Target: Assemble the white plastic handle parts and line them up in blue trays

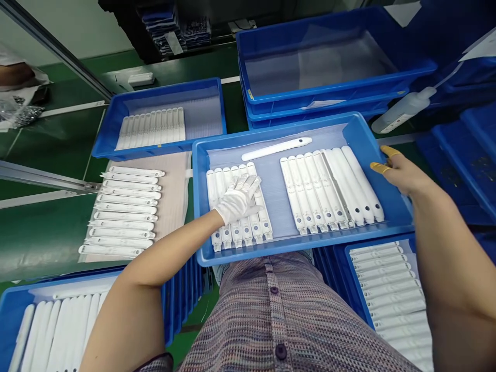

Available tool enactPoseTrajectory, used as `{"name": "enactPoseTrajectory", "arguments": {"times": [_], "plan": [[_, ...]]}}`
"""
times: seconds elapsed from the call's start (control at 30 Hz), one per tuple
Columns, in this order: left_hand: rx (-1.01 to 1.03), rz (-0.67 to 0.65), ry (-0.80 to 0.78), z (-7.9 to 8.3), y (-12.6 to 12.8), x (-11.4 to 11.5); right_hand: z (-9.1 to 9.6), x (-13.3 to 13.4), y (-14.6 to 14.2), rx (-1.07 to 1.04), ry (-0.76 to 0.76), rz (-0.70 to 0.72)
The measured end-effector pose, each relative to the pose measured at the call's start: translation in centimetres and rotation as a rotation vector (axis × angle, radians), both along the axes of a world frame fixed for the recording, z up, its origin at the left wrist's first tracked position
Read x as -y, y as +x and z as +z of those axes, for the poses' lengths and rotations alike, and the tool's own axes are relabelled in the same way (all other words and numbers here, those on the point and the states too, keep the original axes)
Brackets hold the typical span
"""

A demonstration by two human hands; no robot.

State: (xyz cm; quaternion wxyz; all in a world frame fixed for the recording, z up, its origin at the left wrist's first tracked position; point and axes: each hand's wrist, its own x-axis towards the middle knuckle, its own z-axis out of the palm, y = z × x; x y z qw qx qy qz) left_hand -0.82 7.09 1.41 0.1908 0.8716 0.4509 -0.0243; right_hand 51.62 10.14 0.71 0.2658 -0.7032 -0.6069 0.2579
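Note:
My left hand (238, 200), in a white glove, lies flat with fingers stretched out over a row of slim white plastic strips (217, 181) at the left of a blue tray (228, 256). My right hand (401, 168) wears yellow finger covers on two fingertips and grips the tray's right rim. A second row of white strips (310, 191) fills the tray's right half, some with a narrow grey channel showing. One single white strip (277, 148) lies crosswise near the far wall. The glove partly hides the strips beneath it.
More white strips (126, 212) lie on a pale sheet at left. Behind stands a blue tray (158, 87) with strips; stacked trays (341, 90) and a white bottle (405, 109) are at back right. Trays with strips (58, 330) (387, 284) flank my body. A metal post (58, 49) rises left.

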Motion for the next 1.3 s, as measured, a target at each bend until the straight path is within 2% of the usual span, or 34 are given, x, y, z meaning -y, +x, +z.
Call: {"name": "enactPoseTrajectory", "arguments": {"times": [0.1,0.2,0.3,0.37,0.43,0.47,0.57,0.63,0.7,0.73,0.8,0.9,0.93,1.03,1.1,1.13,1.2,1.27,1.3], "plan": [[-0.005,0.016,-0.003,0.1,-2.5,0.1,0.8,-0.2,-3.9,0.019,-0.158,-0.187],[-0.018,0.043,-0.010,0.4,-5.6,0.4,1.9,0.0,-8.0,0.017,-0.167,-0.145],[-0.017,0.064,-0.036,0.4,-8.1,0.9,3.2,0.1,-11.8,0.128,-0.056,-0.084],[-0.012,0.068,-0.043,0.2,-9.1,1.1,4.2,-0.6,-14.9,0.196,0.078,-0.005],[-0.009,0.060,-0.044,0.0,-9.5,1.1,4.8,-1.9,-18.8,0.220,0.218,0.172],[-0.011,0.052,-0.046,0.0,-9.6,1.0,4.8,-2.8,-21.0,0.205,0.224,0.254],[-0.048,0.038,-0.048,1.0,-9.1,0.9,3.6,-5.5,-27.8,0.126,0.104,0.571],[-0.021,0.070,-0.013,2.2,-8.2,0.9,2.2,-6.8,-31.4,0.152,0.049,0.627],[0.150,0.148,0.027,3.4,-6.8,0.9,0.9,-7.6,-33.9,0.186,0.021,0.608],[0.287,0.203,0.017,3.8,-5.9,0.9,0.5,-7.8,-34.6,0.195,0.015,0.589],[0.605,0.365,-0.107,3.7,-3.6,0.9,0.2,-8.1,-35.2,0.198,0.008,0.563],[1.043,0.684,-0.434,1.5,0.7,1.0,1.7,-8.1,-35.0,0.167,0.028,0.515],[1.159,0.747,-0.529,0.7,2.1,1.3,2.6,-8.0,-34.8,0.130,0.061,0.509],[1.408,0.749,-0.782,-1.0,5.5,2.4,5.4,-6.5,-33.8,-0.100,0.211,0.536],[1.516,0.735,-0.837,-0.8,6.4,3.1,6.5,-4.5,-33.1,-0.325,0.253,0.509],[1.558,0.737,-0.824,-0.4,6.4,3.3,6.7,-3.3,-32.8,-0.432,0.220,0.478],[1.607,0.714,-0.763,0.6,6.0,3.4,6.5,-0.8,-32.4,-0.592,0.036,0.455],[1.619,0.670,-0.686,1.5,5.3,3.1,5.8,1.3,-32.4,-0.666,-0.165,0.461],[1.612,0.659,-0.647,1.8,5.0,3.0,5.5,2.1,-32.5,-0.693,-0.213,0.443]]}}
